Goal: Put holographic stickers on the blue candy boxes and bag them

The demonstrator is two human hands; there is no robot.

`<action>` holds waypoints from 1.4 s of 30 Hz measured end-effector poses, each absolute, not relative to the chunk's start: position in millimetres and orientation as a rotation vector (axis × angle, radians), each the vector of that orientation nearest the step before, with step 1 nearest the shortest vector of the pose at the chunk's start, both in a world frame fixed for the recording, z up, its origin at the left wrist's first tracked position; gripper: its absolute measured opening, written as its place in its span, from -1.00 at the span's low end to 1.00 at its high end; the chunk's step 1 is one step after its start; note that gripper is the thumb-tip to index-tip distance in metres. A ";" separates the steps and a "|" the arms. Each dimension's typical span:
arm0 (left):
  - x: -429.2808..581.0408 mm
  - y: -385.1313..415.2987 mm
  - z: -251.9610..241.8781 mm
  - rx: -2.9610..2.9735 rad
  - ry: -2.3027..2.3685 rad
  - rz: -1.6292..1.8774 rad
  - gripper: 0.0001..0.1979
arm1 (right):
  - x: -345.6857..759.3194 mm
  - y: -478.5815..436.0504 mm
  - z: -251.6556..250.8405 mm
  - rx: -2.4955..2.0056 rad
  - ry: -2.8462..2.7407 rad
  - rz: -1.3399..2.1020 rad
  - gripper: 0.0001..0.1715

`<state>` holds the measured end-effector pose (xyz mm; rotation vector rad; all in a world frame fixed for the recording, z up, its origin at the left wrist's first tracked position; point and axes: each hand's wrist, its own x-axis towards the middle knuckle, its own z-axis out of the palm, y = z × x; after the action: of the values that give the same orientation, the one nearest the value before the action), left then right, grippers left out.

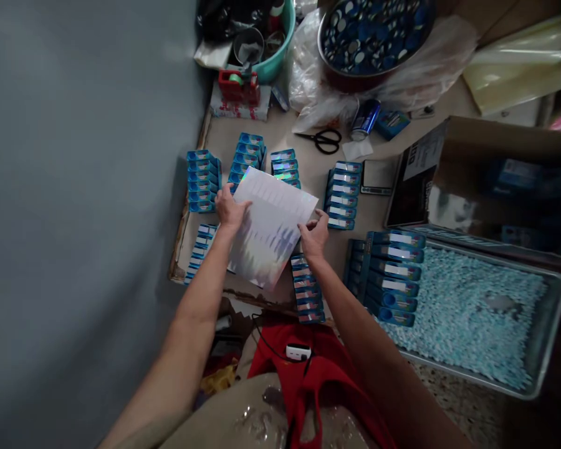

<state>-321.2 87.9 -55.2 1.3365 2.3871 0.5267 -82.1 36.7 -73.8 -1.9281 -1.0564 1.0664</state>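
Observation:
A shiny, holographic-looking sheet (268, 227) is held tilted above the table, between my two hands. My left hand (230, 209) grips its left edge, thumb on top and fingers behind. At the right edge, my right hand (314, 236) pinches the sheet between thumb and fingers. Rows of small blue boxes surround it: one stack (202, 181) at the left, another (247, 153) behind the sheet, a short one (284, 163) beside that, and one (343, 196) to the right. A further row (308, 293) lies below my right hand. The sheet hides part of the boxes behind it.
Black scissors (326, 141), a blue can (365, 118) and a small scale (376, 176) lie farther back. A red tape dispenser (239, 87) stands at the back left. At right are a cardboard box (416, 181), a tray of pale-blue pieces (477, 312) and more blue boxes (395, 274). A wall (84, 187) borders the left.

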 end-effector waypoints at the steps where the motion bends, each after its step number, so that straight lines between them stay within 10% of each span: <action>1: -325.4 88.3 -54.5 1.322 2.369 0.580 -0.30 | -83.1 36.6 -73.1 -1.929 -1.017 1.044 -0.29; 9: -372.5 87.4 -31.2 1.226 1.591 0.608 -0.49 | -65.0 34.7 -52.2 -1.730 -1.108 1.375 -0.66; 22: -340.0 28.0 8.1 1.006 1.588 0.797 -0.44 | -15.1 19.4 -5.9 -1.431 -0.932 1.661 -0.12; 36: -271.2 -27.5 85.0 1.618 2.022 0.868 -0.89 | 33.9 -20.7 56.2 -1.737 -1.787 1.001 -0.80; 42: -251.1 -19.6 117.6 1.475 1.798 0.725 -0.89 | 8.1 -8.2 77.0 -1.447 -2.288 0.893 -0.67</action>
<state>-251.1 -19.6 117.6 1.4750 1.7981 0.7246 8.1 -8.2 77.0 -1.4472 -2.2882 0.8932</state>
